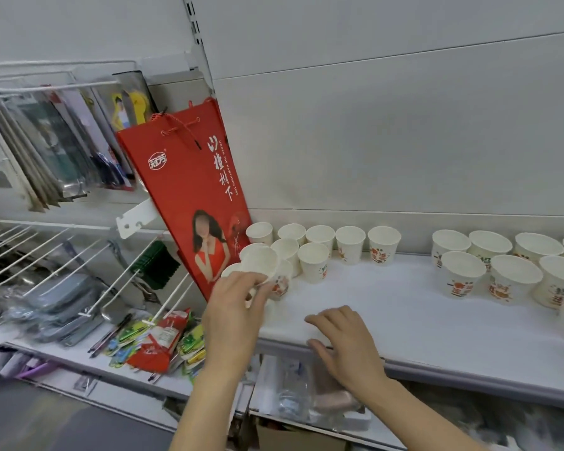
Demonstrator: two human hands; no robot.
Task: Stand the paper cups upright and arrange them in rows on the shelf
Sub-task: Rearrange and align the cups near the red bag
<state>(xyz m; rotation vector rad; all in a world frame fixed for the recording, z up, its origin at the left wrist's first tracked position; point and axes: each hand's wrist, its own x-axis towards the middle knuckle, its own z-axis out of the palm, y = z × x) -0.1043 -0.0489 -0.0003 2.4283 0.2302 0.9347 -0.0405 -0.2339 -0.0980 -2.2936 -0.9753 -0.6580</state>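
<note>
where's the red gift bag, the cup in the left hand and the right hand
red gift bag (189, 190), head view, middle of its front.
held cup (260, 260), head view, its rim.
right hand (345, 343), head view, back of hand.

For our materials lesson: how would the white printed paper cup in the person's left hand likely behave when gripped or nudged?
The white printed paper cup probably weighs little: the left hand lifts it by fingertips at the rim. Its thin paper wall would likely dent under a squeeze. Empty and narrow-based, it may tip easily if nudged on the white shelf.
</note>
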